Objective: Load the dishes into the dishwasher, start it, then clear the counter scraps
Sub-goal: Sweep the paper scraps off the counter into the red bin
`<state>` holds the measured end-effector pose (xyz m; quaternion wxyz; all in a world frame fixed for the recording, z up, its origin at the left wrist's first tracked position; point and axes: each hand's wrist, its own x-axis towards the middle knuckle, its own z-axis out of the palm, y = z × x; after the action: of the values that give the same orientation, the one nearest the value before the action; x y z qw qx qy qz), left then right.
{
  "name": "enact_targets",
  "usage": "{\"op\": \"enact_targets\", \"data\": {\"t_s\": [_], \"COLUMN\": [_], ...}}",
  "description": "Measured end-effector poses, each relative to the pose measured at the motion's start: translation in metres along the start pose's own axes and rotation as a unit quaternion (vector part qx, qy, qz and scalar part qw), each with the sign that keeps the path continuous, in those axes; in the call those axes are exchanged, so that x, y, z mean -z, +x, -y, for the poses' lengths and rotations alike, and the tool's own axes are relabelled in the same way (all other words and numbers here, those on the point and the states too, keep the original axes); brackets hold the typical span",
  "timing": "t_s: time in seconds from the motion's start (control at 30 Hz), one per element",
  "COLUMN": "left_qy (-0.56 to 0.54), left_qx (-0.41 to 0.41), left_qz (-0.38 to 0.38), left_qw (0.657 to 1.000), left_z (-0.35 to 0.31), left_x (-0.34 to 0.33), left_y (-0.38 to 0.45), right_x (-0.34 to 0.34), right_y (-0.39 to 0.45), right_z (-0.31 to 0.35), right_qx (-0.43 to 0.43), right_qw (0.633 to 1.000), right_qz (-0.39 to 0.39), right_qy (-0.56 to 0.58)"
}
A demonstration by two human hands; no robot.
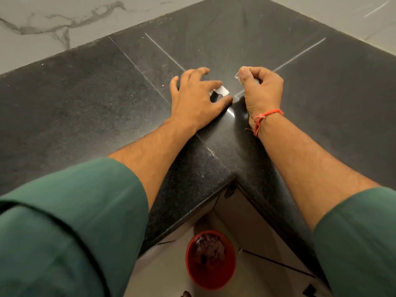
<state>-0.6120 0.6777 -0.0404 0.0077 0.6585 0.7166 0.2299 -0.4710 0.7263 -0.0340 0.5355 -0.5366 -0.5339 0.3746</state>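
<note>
**Granite corner, last scraps under both hands**

Black granite countertop (85,99) fills most of my view, an L-shaped corner slab backed by grey-veined marble wall tile (53,24). No dishes and no dishwasher are in sight, so I judge I am in the final step, clearing the counter scraps.

Below the inner corner of the counter, on the pale floor, stands a red bin (211,259) with crumpled dark waste in it. It sits almost directly under my arms, which I take as the reason for working here: scraps can go over the edge and down into it.

Both forearms reach forward out of rolled green sleeves (70,221), converging near the seam where the slabs meet.

My left hand (197,97) lies low on the stone, fingers spread and half curled, thumb and forefinger closing around a white paper scrap (221,90) that is flat on the counter. It looks like a rake-and-pinch posture; I cannot tell whether the scrap is truly gripped yet.

My right hand (260,88) is curled into a loose fist, wrist raised, a red thread bracelet (264,116) around it. Its thumb pins a small clear scrap (237,76), seemingly plastic film, against the fingers, just beside the paper.
</note>
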Motion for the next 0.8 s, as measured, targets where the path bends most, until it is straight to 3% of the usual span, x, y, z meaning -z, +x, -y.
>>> {"op": "enact_targets", "data": {"t_s": [0.17, 0.4, 0.47, 0.57, 0.63, 0.8], "left_qy": [-0.016, -0.040, -0.140, -0.312, -0.363, -0.336], "left_qx": [0.004, -0.004, 0.055, 0.205, 0.252, 0.269], "left_qz": [-0.058, -0.082, -0.128, -0.223, -0.238, -0.198], "left_qw": [0.998, 0.996, 0.980, 0.901, 0.865, 0.881], "left_z": [-0.004, -0.006, -0.003, 0.009, 0.015, 0.015], "left_x": [0.004, 0.009, 0.012, 0.019, 0.020, 0.023], "left_y": [0.002, -0.004, -0.010, -0.019, -0.023, -0.024], "right_x": [0.003, 0.009, 0.010, 0.011, 0.011, 0.012], "right_y": [-0.017, -0.037, -0.041, -0.042, -0.041, -0.037], "right_z": [-0.001, 0.001, 0.001, 0.003, 0.003, 0.003], "right_qx": [0.006, 0.006, 0.001, -0.004, -0.011, -0.034], "right_qw": [1.000, 1.000, 1.000, 1.000, 1.000, 0.999], "right_qz": [-0.002, -0.015, -0.017, -0.022, -0.022, 0.001], "right_qy": [-0.006, -0.007, -0.003, -0.001, 0.003, 0.013]}}
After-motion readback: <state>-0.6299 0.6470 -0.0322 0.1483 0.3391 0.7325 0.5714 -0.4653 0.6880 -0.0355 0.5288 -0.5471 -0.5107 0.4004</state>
